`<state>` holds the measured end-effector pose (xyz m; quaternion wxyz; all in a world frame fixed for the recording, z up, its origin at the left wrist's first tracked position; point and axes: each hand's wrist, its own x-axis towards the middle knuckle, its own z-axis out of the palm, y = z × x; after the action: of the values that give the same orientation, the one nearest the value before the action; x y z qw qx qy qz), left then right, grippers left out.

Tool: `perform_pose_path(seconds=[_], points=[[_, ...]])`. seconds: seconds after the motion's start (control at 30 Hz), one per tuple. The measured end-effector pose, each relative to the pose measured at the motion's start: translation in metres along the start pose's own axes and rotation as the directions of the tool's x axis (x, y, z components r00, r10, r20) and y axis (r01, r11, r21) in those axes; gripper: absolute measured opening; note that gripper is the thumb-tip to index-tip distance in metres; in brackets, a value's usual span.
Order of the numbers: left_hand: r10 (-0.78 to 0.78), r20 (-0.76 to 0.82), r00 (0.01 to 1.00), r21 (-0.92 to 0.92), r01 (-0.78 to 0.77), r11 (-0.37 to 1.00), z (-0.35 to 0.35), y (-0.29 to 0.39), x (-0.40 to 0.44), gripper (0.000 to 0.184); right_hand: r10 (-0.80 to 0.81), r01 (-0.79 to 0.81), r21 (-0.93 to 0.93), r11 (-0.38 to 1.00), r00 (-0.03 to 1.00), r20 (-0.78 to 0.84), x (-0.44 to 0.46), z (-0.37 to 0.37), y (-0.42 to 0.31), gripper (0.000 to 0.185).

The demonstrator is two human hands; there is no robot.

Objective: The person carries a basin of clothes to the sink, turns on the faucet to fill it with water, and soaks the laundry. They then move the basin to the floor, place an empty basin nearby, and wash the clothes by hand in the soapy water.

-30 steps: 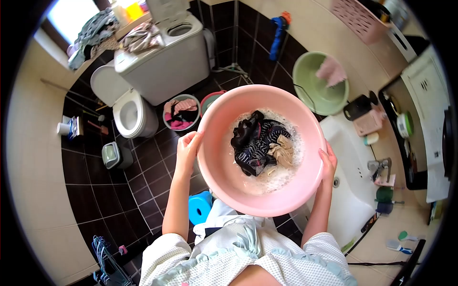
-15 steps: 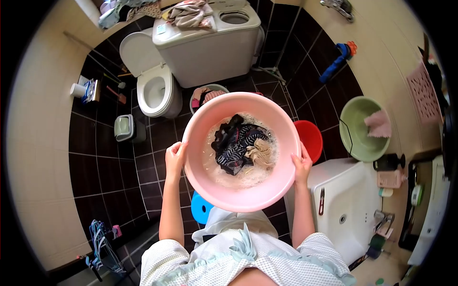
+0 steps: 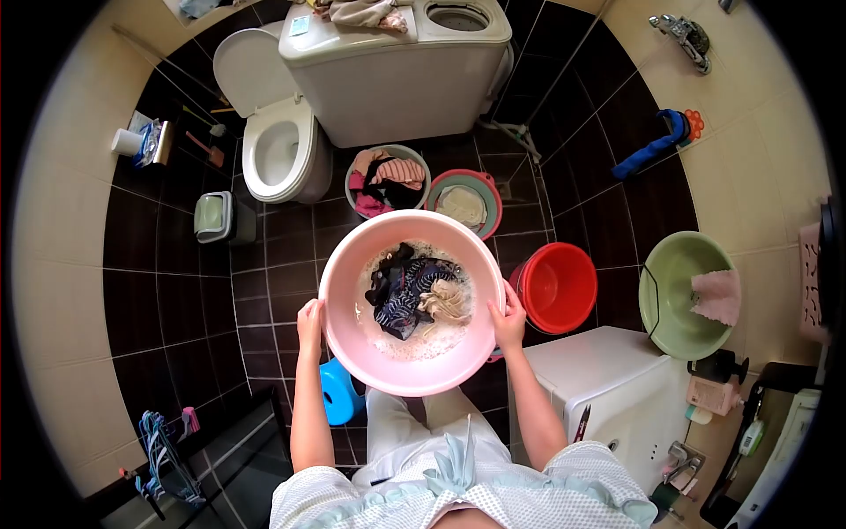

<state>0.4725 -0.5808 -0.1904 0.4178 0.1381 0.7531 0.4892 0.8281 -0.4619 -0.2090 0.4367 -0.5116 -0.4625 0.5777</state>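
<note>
A large pink basin (image 3: pixel 411 375) is held in front of my body. Inside it, dark patterned clothes (image 3: pixel 407 295) and a beige cloth (image 3: pixel 446 301) lie in foamy water. My left hand (image 3: pixel 310 323) grips the basin's left rim, and my right hand (image 3: pixel 508 319) grips the right rim, with its thumb up on the edge. Just beyond the basin stand a grey tub (image 3: pixel 426 167) of pink and black clothes and a red-rimmed basin (image 3: pixel 499 201) with a pale cloth in it.
A red bucket (image 3: pixel 560 289) and a green basin (image 3: pixel 677 304) with a pink cloth are at the right, near the white sink (image 3: pixel 573 375). A blue stool (image 3: pixel 339 394) is by my legs. Behind are the toilet (image 3: pixel 278 159) and washing machine (image 3: pixel 397 88).
My view has turned away from the sink side toward the floor. The pink basin, still in both hands, sits lower and farther left, and the tubs beyond it have come into full view.
</note>
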Motion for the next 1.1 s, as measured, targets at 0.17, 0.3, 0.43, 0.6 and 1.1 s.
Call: perform_pose_path(seconds=[0.17, 0.3, 0.43, 0.6, 1.1], points=[[-0.158, 0.129, 0.979, -0.003, 0.159, 0.987, -0.002, -0.038, 0.041, 0.007, 0.0, 0.001, -0.137, 0.991, 1.0, 0.002, 0.021, 0.013, 0.081, 0.059], [-0.218, 0.227, 0.949, 0.164, 0.184, 0.969, -0.017, -0.1, 0.099, 0.018, 0.037, -0.039, -0.2, 0.979, 0.999, -0.011, 0.043, 0.029, 0.16, 0.062], [-0.226, 0.323, 0.919, 0.221, 0.159, 0.962, -0.023, -0.156, 0.152, 0.021, 0.068, -0.107, -0.388, 0.915, 0.991, -0.112, 0.063, 0.048, 0.245, 0.049], [-0.232, 0.398, 0.888, 0.244, 0.141, 0.959, -0.027, -0.269, 0.228, 0.026, 0.016, -0.072, -0.636, 0.768, 0.995, -0.093, 0.091, 0.059, 0.349, 0.03], [-0.205, 0.425, 0.882, 0.318, 0.067, 0.946, 0.007, -0.467, 0.372, 0.034, -0.01, -0.025, -0.756, 0.654, 0.999, -0.041, 0.167, 0.065, 0.55, 0.03]])
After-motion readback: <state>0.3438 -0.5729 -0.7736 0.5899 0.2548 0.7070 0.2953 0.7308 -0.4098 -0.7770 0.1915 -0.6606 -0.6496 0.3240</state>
